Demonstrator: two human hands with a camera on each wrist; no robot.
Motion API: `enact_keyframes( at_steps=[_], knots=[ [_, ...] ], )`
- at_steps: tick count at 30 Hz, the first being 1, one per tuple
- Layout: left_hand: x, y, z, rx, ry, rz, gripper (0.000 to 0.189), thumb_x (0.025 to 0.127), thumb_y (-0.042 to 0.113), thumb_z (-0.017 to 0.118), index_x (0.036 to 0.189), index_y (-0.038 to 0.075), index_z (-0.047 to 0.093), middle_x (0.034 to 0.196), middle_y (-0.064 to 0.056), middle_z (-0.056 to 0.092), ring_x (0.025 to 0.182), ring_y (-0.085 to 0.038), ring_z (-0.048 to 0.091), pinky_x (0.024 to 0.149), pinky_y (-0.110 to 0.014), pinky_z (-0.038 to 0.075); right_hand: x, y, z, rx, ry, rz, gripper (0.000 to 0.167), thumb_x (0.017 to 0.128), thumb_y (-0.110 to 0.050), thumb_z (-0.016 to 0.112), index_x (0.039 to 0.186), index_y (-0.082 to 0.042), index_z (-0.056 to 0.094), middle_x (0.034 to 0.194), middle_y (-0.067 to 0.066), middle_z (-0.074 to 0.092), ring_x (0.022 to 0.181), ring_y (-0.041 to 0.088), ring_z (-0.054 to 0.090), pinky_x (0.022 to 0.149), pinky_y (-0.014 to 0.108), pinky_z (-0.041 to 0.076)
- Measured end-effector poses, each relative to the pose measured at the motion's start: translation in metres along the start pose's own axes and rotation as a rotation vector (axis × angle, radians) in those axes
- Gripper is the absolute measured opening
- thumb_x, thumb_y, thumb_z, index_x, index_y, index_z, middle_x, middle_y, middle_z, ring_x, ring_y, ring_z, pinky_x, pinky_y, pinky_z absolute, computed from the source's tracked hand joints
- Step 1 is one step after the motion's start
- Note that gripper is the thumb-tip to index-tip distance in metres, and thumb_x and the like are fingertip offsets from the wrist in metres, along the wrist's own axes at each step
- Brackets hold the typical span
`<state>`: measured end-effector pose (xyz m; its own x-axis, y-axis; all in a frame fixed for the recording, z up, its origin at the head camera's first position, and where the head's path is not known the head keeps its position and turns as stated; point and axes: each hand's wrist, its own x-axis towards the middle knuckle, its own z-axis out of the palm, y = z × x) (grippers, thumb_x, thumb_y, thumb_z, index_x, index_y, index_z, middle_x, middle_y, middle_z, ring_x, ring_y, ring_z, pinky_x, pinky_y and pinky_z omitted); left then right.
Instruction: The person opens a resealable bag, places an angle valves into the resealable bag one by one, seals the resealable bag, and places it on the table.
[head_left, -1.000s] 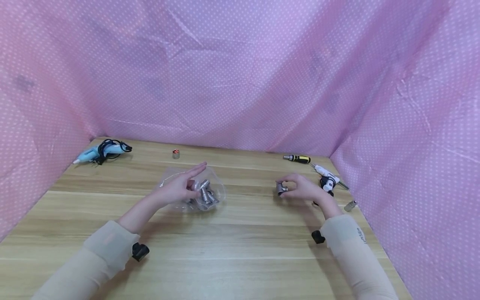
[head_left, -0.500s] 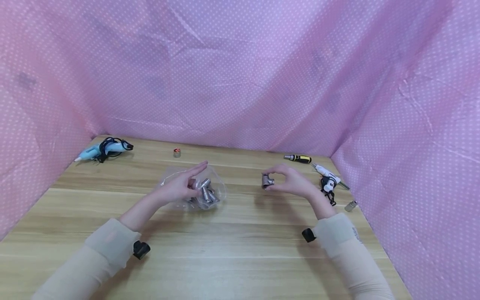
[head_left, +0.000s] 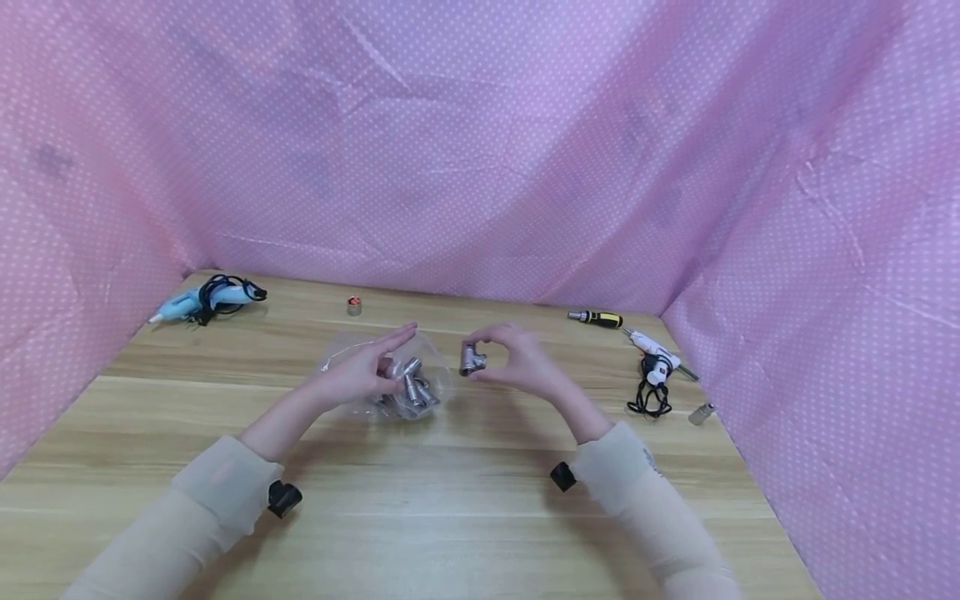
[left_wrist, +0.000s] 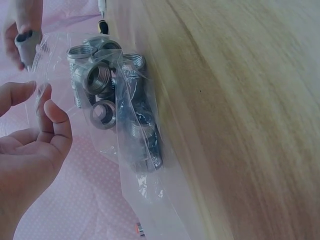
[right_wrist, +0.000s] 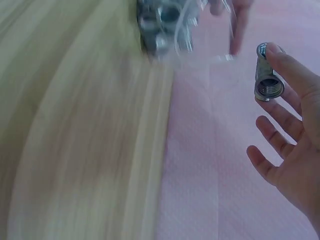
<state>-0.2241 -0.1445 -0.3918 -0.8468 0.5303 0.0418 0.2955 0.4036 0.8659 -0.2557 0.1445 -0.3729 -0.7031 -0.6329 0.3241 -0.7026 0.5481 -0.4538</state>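
My right hand (head_left: 522,367) pinches a metal tee pipe fitting (head_left: 469,359) between thumb and fingers, close to the right of a clear plastic bag (head_left: 442,385). The right wrist view shows the threaded openings of this tee fitting (right_wrist: 268,87), the thumb at its top end and the other fingers spread below. My left hand (head_left: 360,375) holds the bag at its mouth, thumb and curled fingers at the film in the left wrist view. Inside the bag lie several threaded metal pipe fittings (left_wrist: 98,80). Part of the bag is hidden behind the left hand.
A blue glue gun (head_left: 180,307) with a black cord lies at the back left. A small metal fitting (head_left: 354,307) with red inside stands behind the bag. Toward the right are a yellow-black screwdriver (head_left: 600,318), a white corded tool (head_left: 654,348) and a metal cylinder (head_left: 701,413).
My right hand has carried the tee fitting leftward, from near the white tool to beside the bag. The left hand has stayed at the bag almost unmoved.
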Motion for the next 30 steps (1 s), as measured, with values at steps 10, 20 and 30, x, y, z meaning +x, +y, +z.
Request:
enact_keyframes(
  at_steps=[10, 20, 30],
  knots=[
    [0.001, -0.004, 0.000, -0.009, -0.017, 0.004, 0.090, 0.079, 0.000, 0.067, 0.152, 0.011, 0.016, 0.158, -0.013, 0.010, 0.078, -0.017, 0.058, 0.061, -0.024, 0.050, 0.028, -0.012, 0.044, 0.010, -0.084, -0.003, 0.056, 0.070, -0.034, 0.081, 0.121, -0.021, 0.063, 0.121, -0.007, 0.063, 0.112, 0.014, 0.050, 0.099, 0.036, 0.042],
    [0.001, 0.001, 0.003, -0.033, -0.027, -0.004, 0.092, 0.078, -0.003, 0.065, 0.153, 0.016, 0.014, 0.158, -0.010, 0.011, 0.068, -0.012, 0.052, 0.055, -0.022, 0.047, 0.039, -0.013, 0.063, -0.025, -0.102, -0.034, 0.054, 0.074, -0.033, 0.079, 0.123, -0.018, 0.062, 0.125, -0.006, 0.062, 0.117, 0.019, 0.047, 0.100, 0.042, 0.040],
    [0.005, 0.000, 0.004, -0.013, -0.005, 0.003, 0.091, 0.078, -0.001, 0.067, 0.152, 0.016, 0.016, 0.158, -0.011, 0.010, 0.061, -0.009, 0.044, 0.051, -0.020, 0.043, 0.030, -0.005, 0.055, 0.010, 0.010, -0.109, 0.051, 0.073, -0.021, 0.080, 0.121, -0.010, 0.063, 0.120, 0.000, 0.065, 0.112, 0.017, 0.053, 0.100, 0.034, 0.042]
  ],
)
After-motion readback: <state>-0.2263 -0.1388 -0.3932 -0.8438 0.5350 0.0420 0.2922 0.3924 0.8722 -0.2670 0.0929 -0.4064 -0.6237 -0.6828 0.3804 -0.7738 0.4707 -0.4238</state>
